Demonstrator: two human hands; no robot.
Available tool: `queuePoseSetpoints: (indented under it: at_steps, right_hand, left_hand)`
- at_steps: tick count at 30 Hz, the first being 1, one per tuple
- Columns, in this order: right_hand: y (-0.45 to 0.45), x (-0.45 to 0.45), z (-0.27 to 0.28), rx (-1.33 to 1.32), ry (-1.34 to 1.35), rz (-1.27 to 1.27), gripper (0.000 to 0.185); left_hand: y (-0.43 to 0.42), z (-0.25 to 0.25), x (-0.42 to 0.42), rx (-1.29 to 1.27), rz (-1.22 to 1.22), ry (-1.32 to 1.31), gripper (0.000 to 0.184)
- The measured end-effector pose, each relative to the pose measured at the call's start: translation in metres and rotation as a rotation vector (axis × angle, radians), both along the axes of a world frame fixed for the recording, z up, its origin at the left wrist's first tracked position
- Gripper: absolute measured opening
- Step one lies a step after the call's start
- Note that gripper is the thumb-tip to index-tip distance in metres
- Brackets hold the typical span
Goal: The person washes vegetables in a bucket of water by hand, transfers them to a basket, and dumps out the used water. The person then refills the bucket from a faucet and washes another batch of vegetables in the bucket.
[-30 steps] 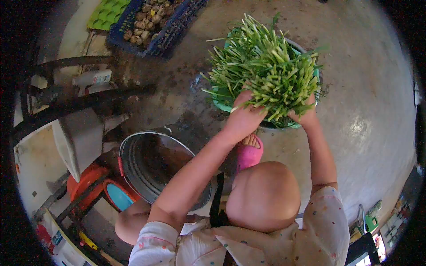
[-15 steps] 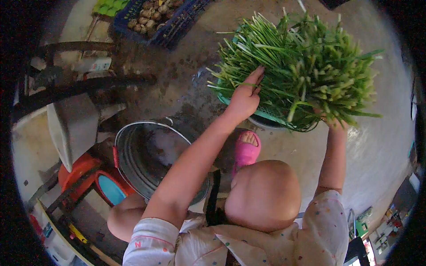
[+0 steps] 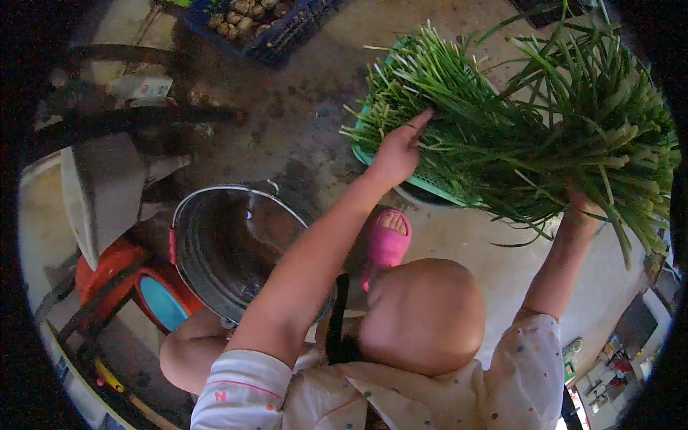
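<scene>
My left hand [image 3: 396, 154] presses against green chives [image 3: 444, 93], its visible fingers stretched out and the others partly hidden. These chives lie in a green plastic basket [image 3: 363, 149], pale cut ends toward the upper left. My right hand [image 3: 586, 205] is wrapped round a large bunch of chives [image 3: 609, 143] from below, most of its fingers covered by stalks. The bunch is lifted at the basket's right side, and its long leaves still overlap those in the basket.
A metal bucket [image 3: 188, 269] with a red grip stands left of my pink slipper [image 3: 387, 240]. Beyond it are an orange container with a blue inside [image 3: 163, 301] and a grey-white stool-like object [image 3: 107, 193]. At the top, a blue crate [image 3: 276, 44] contains round brownish bulbs [image 3: 244, 18].
My right hand has moved right with the bunch of chives, drawing it apart from the pile. My left hand stays at nearly the same spot on the chives. The view has shifted slightly.
</scene>
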State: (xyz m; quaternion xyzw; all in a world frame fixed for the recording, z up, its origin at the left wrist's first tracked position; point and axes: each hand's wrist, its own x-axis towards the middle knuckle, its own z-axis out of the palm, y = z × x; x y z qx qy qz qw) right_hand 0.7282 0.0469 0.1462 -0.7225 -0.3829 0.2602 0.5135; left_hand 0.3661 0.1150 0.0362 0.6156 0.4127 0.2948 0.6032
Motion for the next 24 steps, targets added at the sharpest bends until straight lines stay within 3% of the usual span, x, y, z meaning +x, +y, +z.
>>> queuePoseSetpoints:
  at_steps: [7,9,12,22,24]
  right_hand:
    - [-0.005,-0.001,0.029,0.117,-0.035,-0.073,0.060]
    - [-0.003,0.000,0.043,0.150,-0.055,-0.085,0.059]
    - [-0.001,0.006,0.070,0.192,-0.086,-0.094,0.058]
    - [0.011,0.007,0.164,0.351,-0.242,-0.100,0.054]
    - [0.022,0.002,0.187,0.394,-0.276,-0.090,0.053]
  left_hand:
    - [0.003,0.002,0.000,-0.314,0.060,-0.250,0.064]
    - [0.010,0.010,-0.005,-0.573,0.041,-0.376,0.062]
    - [0.011,0.020,-0.012,-0.743,0.141,-0.422,0.060]
    - [0.000,0.027,-0.005,-0.786,0.218,-0.551,0.064]
    - [-0.002,0.030,0.000,-0.894,0.266,-0.618,0.062]
